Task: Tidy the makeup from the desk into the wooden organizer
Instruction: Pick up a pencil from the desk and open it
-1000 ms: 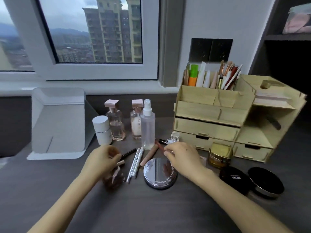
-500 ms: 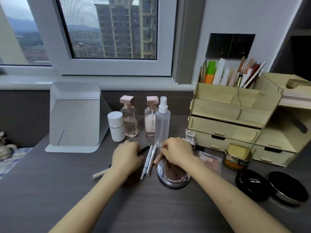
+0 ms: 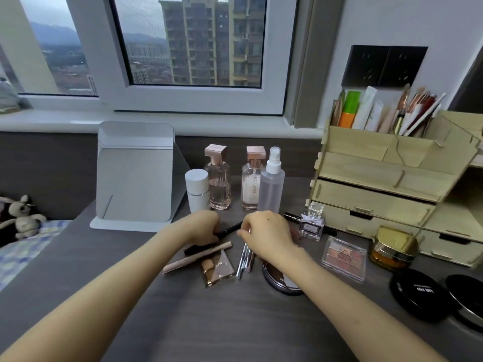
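Observation:
The wooden organizer (image 3: 379,202) stands at the right, its top slots filled with brushes and tubes. My left hand (image 3: 203,228) is closed on a thin black pencil (image 3: 231,228) that lies on the desk. My right hand (image 3: 266,237) curls over the top ends of two silver pens (image 3: 244,261), pinching them. Between and below the hands lie a pink pencil (image 3: 196,258) and a small brown palette (image 3: 218,269). My right wrist partly hides a round mirrored compact (image 3: 283,282).
Behind the hands stand a white bottle (image 3: 197,190), two perfume bottles (image 3: 218,178) and a spray bottle (image 3: 271,184). At the right are a small perfume (image 3: 312,223), a pink eyeshadow palette (image 3: 343,257), a gold jar (image 3: 394,249) and two black compacts (image 3: 418,293). A folding mirror (image 3: 134,173) stands left.
The camera view has shifted left. My left hand moved up off the brown palette onto the black pencil. My right hand moved left from the compact onto the silver pens.

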`<state>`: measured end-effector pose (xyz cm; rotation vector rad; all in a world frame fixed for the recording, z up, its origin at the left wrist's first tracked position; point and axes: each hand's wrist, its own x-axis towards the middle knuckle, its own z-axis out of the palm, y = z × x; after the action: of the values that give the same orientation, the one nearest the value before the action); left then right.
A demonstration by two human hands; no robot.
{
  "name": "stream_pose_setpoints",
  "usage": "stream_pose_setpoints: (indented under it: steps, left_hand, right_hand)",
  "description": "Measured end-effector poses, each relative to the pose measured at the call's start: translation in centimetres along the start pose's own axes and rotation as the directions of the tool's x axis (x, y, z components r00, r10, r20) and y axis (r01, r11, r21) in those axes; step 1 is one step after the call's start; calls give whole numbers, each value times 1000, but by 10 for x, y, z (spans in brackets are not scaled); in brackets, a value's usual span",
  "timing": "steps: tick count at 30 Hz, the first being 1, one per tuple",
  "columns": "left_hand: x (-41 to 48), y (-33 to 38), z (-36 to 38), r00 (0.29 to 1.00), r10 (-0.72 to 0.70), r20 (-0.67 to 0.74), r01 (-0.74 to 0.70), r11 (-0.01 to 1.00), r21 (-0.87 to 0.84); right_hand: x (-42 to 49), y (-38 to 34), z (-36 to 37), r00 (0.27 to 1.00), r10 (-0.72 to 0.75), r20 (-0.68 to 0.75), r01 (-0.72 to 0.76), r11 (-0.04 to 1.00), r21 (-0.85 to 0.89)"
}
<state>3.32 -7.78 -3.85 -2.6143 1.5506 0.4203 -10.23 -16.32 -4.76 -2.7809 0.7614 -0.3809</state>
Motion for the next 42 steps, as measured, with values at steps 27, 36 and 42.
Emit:
stream_pose_setpoints:
  steps: [27,36,42]
  left_hand:
    - [-90,-13,-6,985,-110,-132,-29,649,-760]
    - [-69,87,-52,922,298,-249,-366,452,-813]
    - [-39,156,-71,828,292,-479,-557,528,-641]
  right_hand:
    - [-52,5,-26,994,108,-15,-68,723,688]
    - [-58,29,-100,968,227,-106,23,340,940]
    - [-76,80,-166,844,364,-394,112,598,793]
